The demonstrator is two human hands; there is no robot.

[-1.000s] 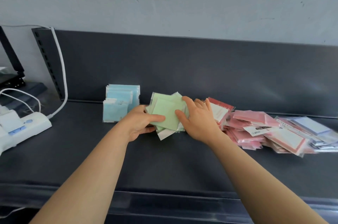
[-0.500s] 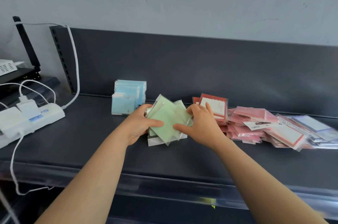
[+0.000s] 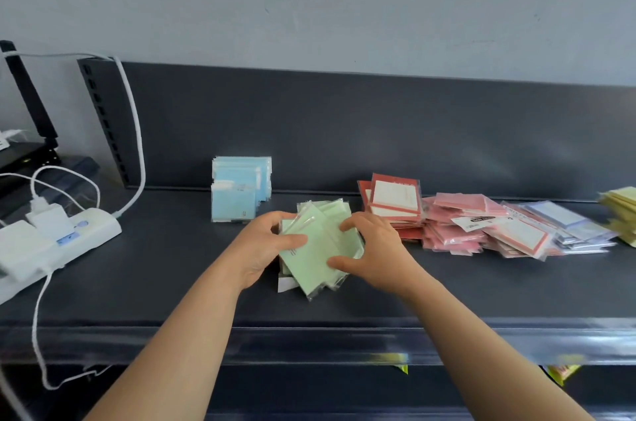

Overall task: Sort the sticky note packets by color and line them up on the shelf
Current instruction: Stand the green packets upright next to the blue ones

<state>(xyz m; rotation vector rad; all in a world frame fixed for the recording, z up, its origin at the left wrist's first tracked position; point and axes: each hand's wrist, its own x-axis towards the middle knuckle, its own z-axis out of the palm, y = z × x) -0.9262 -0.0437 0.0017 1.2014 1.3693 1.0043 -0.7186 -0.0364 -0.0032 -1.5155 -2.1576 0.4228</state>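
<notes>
Green sticky note packets [image 3: 318, 257], glossy in clear wrap and fanned askew, are sitting mid-way along the dark grey shelf [image 3: 172, 286]. The left hand [image 3: 261, 245] and right hand [image 3: 375, 248] are gripping the bundle from either side, thumbs pressing on its top packet. Off left, a white power strip [image 3: 69, 238] is sitting with its cable [image 3: 134, 131] looping upward. Farther back, blue packets [image 3: 237, 193] are standing upright near the back panel [image 3: 344, 128]. Red-bordered packets [image 3: 395, 197], pink packets [image 3: 457, 221] and yellow packets [image 3: 623, 210] are trailing rightward.
</notes>
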